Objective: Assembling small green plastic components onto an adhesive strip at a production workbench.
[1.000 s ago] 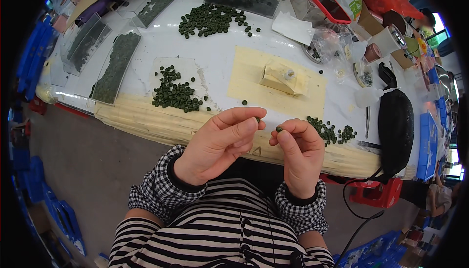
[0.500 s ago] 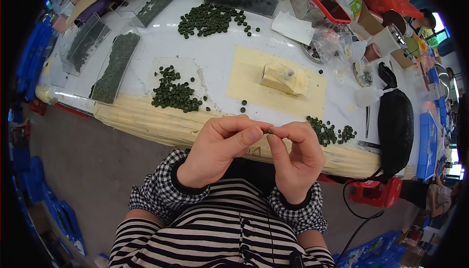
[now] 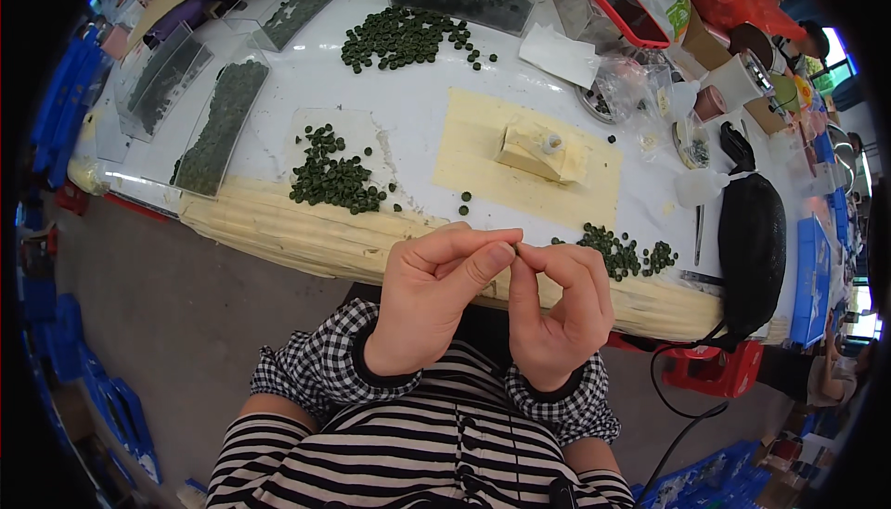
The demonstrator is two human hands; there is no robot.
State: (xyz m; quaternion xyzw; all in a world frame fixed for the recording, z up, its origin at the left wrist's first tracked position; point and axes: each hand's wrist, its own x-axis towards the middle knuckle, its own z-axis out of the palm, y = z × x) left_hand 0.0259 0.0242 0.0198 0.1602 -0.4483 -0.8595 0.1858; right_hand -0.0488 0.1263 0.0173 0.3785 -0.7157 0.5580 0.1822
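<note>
Head view: both hands [image 3: 427, 296] pinch a small green piece [image 3: 516, 249], mostly hidden in their grip.

Extends both forearms [image 3: 281, 407] up from below to the near edge of the worktop [image 3: 278, 231]. Holds left grip [image 3: 422, 300] and right grip [image 3: 564, 309] together there, with fingertips [image 3: 503, 251] touching or nearly so. Pinches with thumb [image 3: 480, 270] and index finger [image 3: 555, 261] of each, curling remaining fingers inward.

Block [image 3: 531, 158] on sheet [image 3: 469, 133]; bead pile [image 3: 337, 183] to L, 2nd pile [image 3: 617, 256] front-R; phone [image 3: 616, 0] bhnd.
</note>
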